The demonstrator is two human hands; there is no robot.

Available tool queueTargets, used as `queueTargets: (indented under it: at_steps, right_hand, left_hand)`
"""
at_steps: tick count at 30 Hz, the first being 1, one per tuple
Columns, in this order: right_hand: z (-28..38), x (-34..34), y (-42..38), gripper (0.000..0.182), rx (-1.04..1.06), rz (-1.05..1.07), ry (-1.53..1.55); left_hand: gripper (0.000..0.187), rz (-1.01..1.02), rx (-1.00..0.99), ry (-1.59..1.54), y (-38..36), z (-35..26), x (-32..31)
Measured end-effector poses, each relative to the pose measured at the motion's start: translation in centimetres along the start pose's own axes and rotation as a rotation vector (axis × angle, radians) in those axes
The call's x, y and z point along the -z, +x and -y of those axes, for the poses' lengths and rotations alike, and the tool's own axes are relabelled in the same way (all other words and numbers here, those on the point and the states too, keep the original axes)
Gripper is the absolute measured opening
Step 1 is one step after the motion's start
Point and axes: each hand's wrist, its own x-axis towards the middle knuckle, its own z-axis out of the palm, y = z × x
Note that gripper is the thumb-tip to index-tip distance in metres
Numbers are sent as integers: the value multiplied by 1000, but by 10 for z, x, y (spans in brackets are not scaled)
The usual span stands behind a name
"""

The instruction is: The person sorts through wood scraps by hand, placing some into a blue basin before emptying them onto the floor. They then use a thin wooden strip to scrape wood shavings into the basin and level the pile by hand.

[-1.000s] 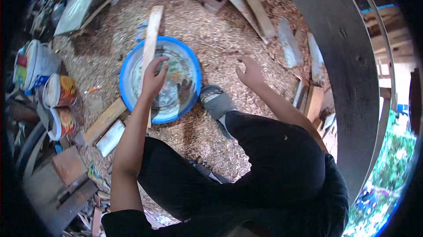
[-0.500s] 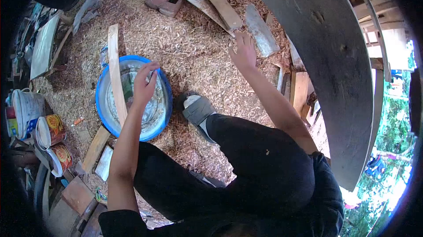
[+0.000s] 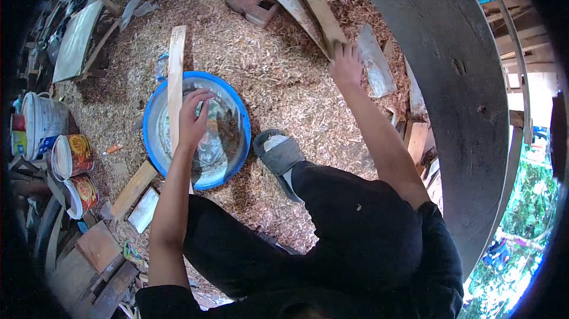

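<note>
My left hand (image 3: 194, 116) hovers over a round blue-rimmed basin (image 3: 244, 123), its fingers loosely bent and apart with nothing in them. Beneath it, a long pale wooden strip (image 3: 176, 58) lies across the basin's left side, partly hidden by the hand and forearm. Farther up on the right, my right hand (image 3: 345, 70) has its fingers over the near end of a narrow tan board (image 3: 318, 8). A whitish board (image 3: 287, 0) lies just left of that board, and a grey-white plank piece (image 3: 375, 61) rests to the right of the hand.
Wood shavings (image 3: 261, 70) cover the ground. A large dark curved plank (image 3: 438, 64) stands along the right. A reddish block with a square hole (image 3: 252, 4) lies at the top. Buckets (image 3: 50, 117) and scrap wood (image 3: 101, 245) line the left. My sandalled foot (image 3: 281, 156) is beside the basin.
My right hand has reached the tan board's near end and closed on it. The left hand stays over the basin. The whole view has shifted, moving the ground items rightward.
</note>
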Motion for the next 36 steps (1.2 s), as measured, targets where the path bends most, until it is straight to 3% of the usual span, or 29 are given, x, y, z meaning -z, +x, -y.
queueTargets:
  at_steps: [4, 6, 8, 11, 15, 20, 25, 26, 29, 31, 32, 34, 36]
  right_hand:
    - [29, 14, -24, 76, 25, -14, 60]
    - [44, 23, -37, 77, -11, -36, 232]
    - [56, 26, -51, 71, 1, -60, 285]
    - [69, 13, -76, 56, -185, -12, 799]
    - [80, 58, -99, 47, -302, 41, 993]
    - [81, 53, -115, 41, -348, -53, 1267]
    - [88, 87, -112, 36, -425, 194, 1299]
    - [92, 84, -113, 36, -417, 198, 1301]
    - [105, 47, -116, 42, -469, 164, 1513]
    - [113, 24, -118, 34, -728, 277, 1723]
    - [113, 26, -120, 34, -716, 291, 1721]
    - [120, 64, -122, 25, -837, 701, 1535]
    - [109, 43, -129, 18, -727, 826, 1497]
  left_hand:
    - [20, -28, 16, -44, -4, 8, 10]
    - [20, -28, 25, -74, -8, 6, 12]
    - [20, -25, -11, -63, -10, 4, 14]
    - [20, 8, -7, -65, -17, 1, 16]
    - [21, 35, -3, -83, -29, -5, 20]
    - [22, 72, 1, -75, -39, -10, 28]
    - [29, 159, 219, -237, -54, 5, 28]
    - [31, 198, 304, -336, -58, 7, 28]
    - [33, 260, 284, -305, -67, 10, 38]
    - [33, 299, 318, -355, -71, 10, 45]
    - [33, 285, 325, -357, -74, 12, 49]
    - [33, 274, 417, -281, -75, 11, 58]
    - [33, 204, 367, -310, -79, 18, 63]
